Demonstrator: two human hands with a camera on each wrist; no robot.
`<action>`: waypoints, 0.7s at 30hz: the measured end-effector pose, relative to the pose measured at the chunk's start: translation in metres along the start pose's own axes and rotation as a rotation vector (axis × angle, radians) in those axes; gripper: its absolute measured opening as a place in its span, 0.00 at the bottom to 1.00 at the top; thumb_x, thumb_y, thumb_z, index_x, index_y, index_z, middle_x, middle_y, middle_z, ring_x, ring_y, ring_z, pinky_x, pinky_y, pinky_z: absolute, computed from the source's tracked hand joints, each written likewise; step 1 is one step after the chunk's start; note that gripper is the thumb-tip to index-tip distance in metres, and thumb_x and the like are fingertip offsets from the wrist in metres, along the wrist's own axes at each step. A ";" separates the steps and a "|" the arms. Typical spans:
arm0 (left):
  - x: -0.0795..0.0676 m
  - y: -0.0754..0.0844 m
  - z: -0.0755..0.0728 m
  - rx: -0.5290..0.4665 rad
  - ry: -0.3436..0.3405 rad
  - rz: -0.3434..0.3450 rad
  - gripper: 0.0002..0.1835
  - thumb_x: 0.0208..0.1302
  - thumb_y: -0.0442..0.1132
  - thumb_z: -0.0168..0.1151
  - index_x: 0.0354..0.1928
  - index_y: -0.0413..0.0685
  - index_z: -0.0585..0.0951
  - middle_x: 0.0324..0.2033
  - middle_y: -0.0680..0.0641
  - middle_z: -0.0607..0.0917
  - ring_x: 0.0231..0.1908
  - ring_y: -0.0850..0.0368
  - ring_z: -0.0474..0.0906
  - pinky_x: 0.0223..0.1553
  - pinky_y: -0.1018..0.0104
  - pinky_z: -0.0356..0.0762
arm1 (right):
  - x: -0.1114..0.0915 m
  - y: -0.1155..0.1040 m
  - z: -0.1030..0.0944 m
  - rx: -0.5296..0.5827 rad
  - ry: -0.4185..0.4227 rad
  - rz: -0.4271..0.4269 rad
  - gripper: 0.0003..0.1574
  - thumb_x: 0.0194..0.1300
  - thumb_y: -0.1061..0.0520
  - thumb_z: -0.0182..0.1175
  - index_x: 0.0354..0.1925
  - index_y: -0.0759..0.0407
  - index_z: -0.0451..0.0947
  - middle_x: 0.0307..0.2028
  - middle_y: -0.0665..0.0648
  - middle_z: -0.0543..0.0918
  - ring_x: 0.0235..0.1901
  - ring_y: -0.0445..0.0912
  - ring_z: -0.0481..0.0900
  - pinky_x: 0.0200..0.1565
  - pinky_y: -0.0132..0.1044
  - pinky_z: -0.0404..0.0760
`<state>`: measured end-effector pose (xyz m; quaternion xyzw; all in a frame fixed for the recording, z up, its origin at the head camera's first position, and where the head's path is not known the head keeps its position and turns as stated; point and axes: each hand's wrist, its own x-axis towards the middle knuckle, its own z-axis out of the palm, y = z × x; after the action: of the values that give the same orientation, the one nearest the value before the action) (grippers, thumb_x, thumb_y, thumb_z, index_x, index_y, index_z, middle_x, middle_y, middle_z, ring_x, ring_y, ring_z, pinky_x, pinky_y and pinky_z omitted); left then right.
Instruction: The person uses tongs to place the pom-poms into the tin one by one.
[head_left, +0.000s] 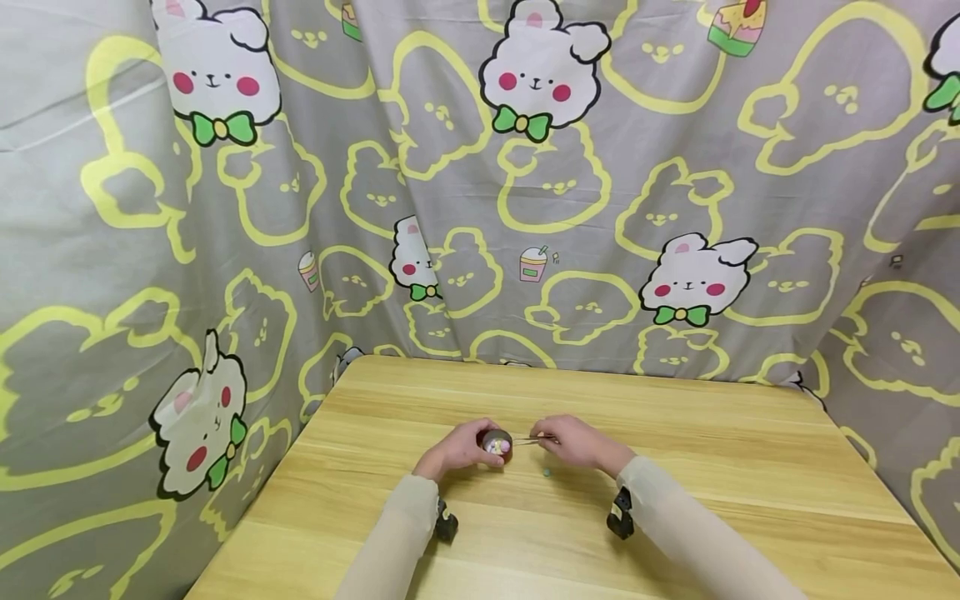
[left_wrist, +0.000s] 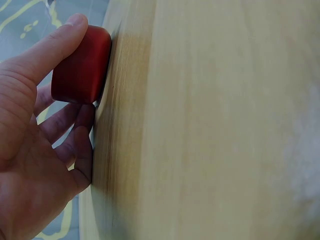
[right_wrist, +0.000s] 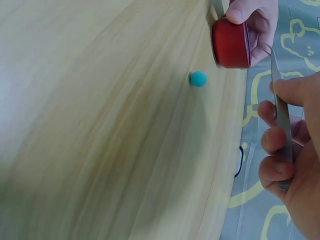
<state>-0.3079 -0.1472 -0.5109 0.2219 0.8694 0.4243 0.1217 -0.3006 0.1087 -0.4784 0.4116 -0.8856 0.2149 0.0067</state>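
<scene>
A small round red tin (left_wrist: 82, 70) stands on the wooden table, its open top showing several pastel balls (head_left: 497, 447) in the head view. My left hand (head_left: 463, 446) grips the tin from the side, thumb on the near wall and fingers around the far one. Metal tweezers (right_wrist: 283, 125) are held in my right hand (head_left: 577, 442), with the thumb on one side and curled fingers on the other. Their tips point left, close to the tin's rim. On the table between the hands lies a small turquoise ball (right_wrist: 198, 79), nearer my right hand.
The light wood table (head_left: 675, 517) reaches back to a grey curtain (head_left: 465, 192) printed with white and yellow cartoon animals, which also hangs at both sides. Each wrist carries a black camera mount, such as the right one (head_left: 621, 512).
</scene>
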 end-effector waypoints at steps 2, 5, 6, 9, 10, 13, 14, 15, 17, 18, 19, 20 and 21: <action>-0.001 0.001 0.000 -0.012 0.002 -0.001 0.23 0.50 0.39 0.74 0.49 0.49 0.78 0.43 0.50 0.79 0.45 0.53 0.74 0.46 0.57 0.71 | -0.004 0.000 -0.001 -0.004 0.004 -0.005 0.09 0.68 0.60 0.55 0.45 0.55 0.79 0.39 0.49 0.81 0.39 0.42 0.78 0.41 0.40 0.77; -0.001 0.003 -0.001 -0.036 0.006 -0.002 0.24 0.49 0.37 0.74 0.49 0.47 0.78 0.44 0.48 0.79 0.45 0.51 0.74 0.46 0.55 0.71 | -0.009 0.001 -0.002 -0.003 0.013 -0.007 0.09 0.68 0.60 0.55 0.45 0.55 0.79 0.39 0.49 0.82 0.40 0.43 0.79 0.42 0.41 0.77; -0.002 0.003 -0.001 -0.041 0.007 -0.002 0.24 0.49 0.37 0.74 0.49 0.47 0.77 0.44 0.47 0.79 0.46 0.51 0.74 0.46 0.55 0.71 | -0.011 0.002 -0.002 -0.004 0.015 -0.007 0.09 0.68 0.60 0.55 0.44 0.55 0.79 0.39 0.49 0.82 0.40 0.43 0.79 0.42 0.41 0.77; -0.001 0.004 0.000 -0.046 0.010 -0.001 0.24 0.49 0.36 0.74 0.50 0.46 0.77 0.44 0.46 0.79 0.46 0.49 0.74 0.46 0.55 0.71 | -0.015 0.003 -0.003 -0.007 0.017 -0.002 0.09 0.68 0.60 0.55 0.44 0.54 0.79 0.40 0.49 0.82 0.40 0.43 0.79 0.42 0.41 0.77; -0.001 0.004 0.000 -0.048 0.009 -0.002 0.24 0.49 0.36 0.74 0.50 0.46 0.77 0.44 0.46 0.79 0.46 0.50 0.74 0.46 0.54 0.71 | -0.017 0.004 -0.003 -0.009 0.017 -0.004 0.09 0.68 0.60 0.55 0.44 0.54 0.79 0.40 0.49 0.82 0.40 0.43 0.79 0.42 0.41 0.77; -0.001 0.003 0.000 -0.045 0.006 -0.001 0.24 0.50 0.36 0.74 0.50 0.46 0.77 0.45 0.46 0.79 0.46 0.50 0.74 0.46 0.55 0.71 | -0.021 0.005 -0.003 -0.020 0.014 -0.004 0.08 0.68 0.60 0.55 0.44 0.54 0.79 0.39 0.49 0.82 0.39 0.42 0.79 0.41 0.40 0.77; -0.001 0.003 0.000 -0.041 0.005 0.000 0.24 0.50 0.36 0.74 0.50 0.46 0.77 0.44 0.46 0.79 0.46 0.50 0.74 0.45 0.55 0.71 | -0.022 0.005 -0.003 -0.022 0.014 -0.006 0.08 0.68 0.60 0.55 0.44 0.55 0.79 0.39 0.49 0.82 0.39 0.42 0.79 0.40 0.40 0.77; -0.002 0.005 0.000 -0.037 0.008 -0.003 0.24 0.50 0.36 0.74 0.50 0.45 0.77 0.45 0.45 0.79 0.46 0.49 0.74 0.46 0.55 0.71 | -0.024 0.005 -0.003 -0.022 0.013 -0.005 0.08 0.68 0.60 0.55 0.43 0.55 0.80 0.39 0.49 0.82 0.39 0.42 0.78 0.40 0.40 0.77; -0.001 0.004 0.000 -0.028 0.003 -0.004 0.24 0.50 0.37 0.74 0.50 0.46 0.77 0.44 0.46 0.79 0.46 0.50 0.74 0.46 0.56 0.71 | -0.026 0.006 -0.003 -0.023 0.009 -0.002 0.08 0.68 0.60 0.55 0.43 0.54 0.80 0.39 0.48 0.82 0.38 0.41 0.78 0.40 0.40 0.77; -0.001 0.004 0.000 -0.023 0.002 -0.005 0.24 0.50 0.37 0.74 0.50 0.46 0.77 0.44 0.46 0.79 0.46 0.51 0.74 0.46 0.56 0.71 | -0.027 0.006 -0.003 -0.022 0.007 -0.001 0.08 0.68 0.60 0.55 0.43 0.54 0.80 0.38 0.48 0.81 0.38 0.41 0.78 0.40 0.40 0.77; -0.001 0.003 0.000 -0.019 0.001 -0.008 0.24 0.50 0.37 0.74 0.50 0.46 0.77 0.44 0.46 0.79 0.45 0.51 0.74 0.46 0.56 0.71 | -0.028 0.007 -0.004 -0.020 0.006 0.000 0.08 0.68 0.60 0.55 0.43 0.54 0.80 0.38 0.47 0.81 0.38 0.41 0.78 0.40 0.40 0.77; -0.001 0.003 0.000 -0.015 0.000 -0.010 0.24 0.50 0.38 0.74 0.50 0.46 0.77 0.44 0.47 0.79 0.45 0.51 0.74 0.45 0.57 0.71 | -0.029 0.007 -0.004 -0.019 0.005 0.001 0.08 0.68 0.60 0.55 0.43 0.53 0.80 0.38 0.47 0.81 0.38 0.41 0.78 0.40 0.40 0.77; -0.001 0.003 0.000 -0.015 -0.001 -0.012 0.24 0.50 0.38 0.74 0.50 0.46 0.77 0.44 0.47 0.79 0.45 0.52 0.74 0.45 0.57 0.71 | -0.031 0.007 -0.004 -0.018 0.002 0.002 0.08 0.68 0.60 0.55 0.43 0.53 0.80 0.38 0.47 0.81 0.39 0.42 0.78 0.41 0.40 0.77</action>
<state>-0.3064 -0.1455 -0.5086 0.2158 0.8676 0.4297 0.1264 -0.2863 0.1367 -0.4832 0.4104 -0.8879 0.2074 0.0114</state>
